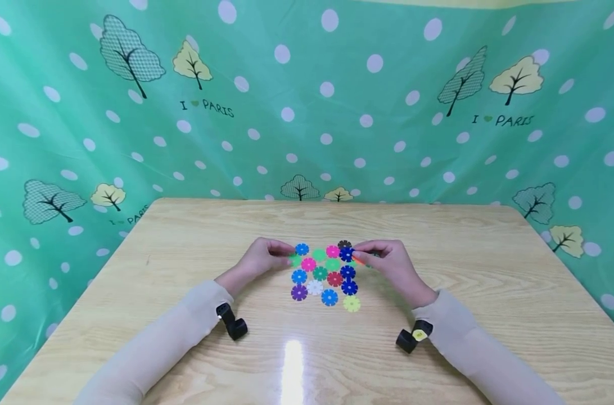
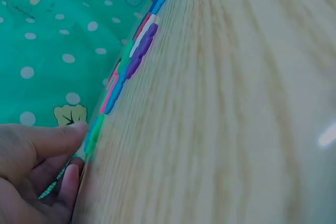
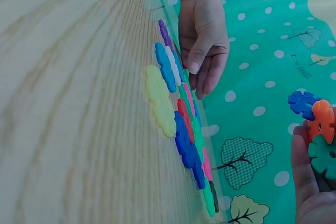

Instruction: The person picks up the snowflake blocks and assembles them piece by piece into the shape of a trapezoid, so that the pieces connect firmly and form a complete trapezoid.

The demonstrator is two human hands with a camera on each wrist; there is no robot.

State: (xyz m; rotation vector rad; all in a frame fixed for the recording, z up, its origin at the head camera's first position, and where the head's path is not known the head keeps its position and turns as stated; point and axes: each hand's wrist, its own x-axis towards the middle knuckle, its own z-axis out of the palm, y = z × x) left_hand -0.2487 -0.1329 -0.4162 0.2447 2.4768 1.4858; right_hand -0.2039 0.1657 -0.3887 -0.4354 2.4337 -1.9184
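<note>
Notched plastic building discs in many colours lie flat in rough rows on the table (image 1: 206, 360). At the left end of these rows, my left hand (image 1: 258, 261) has its thumb and fingertips right at the edge of a light green disc (image 2: 95, 134), near a blue disc (image 1: 302, 248). My right hand (image 1: 390, 261) holds a joined piece raised above the table. That piece links a blue disc (image 3: 302, 104), an orange disc (image 3: 322, 121) and a dark green disc (image 3: 323, 157). In the head view it overlaps the upper right of the rows.
A yellow disc (image 1: 352, 304) marks the near right corner of the rows, a purple disc (image 1: 299, 292) the near left. A black disc (image 1: 344, 244) lies at the far right. Behind the table hangs a green dotted cloth (image 1: 307, 112). Each sleeve carries a black wrist camera (image 1: 236, 328).
</note>
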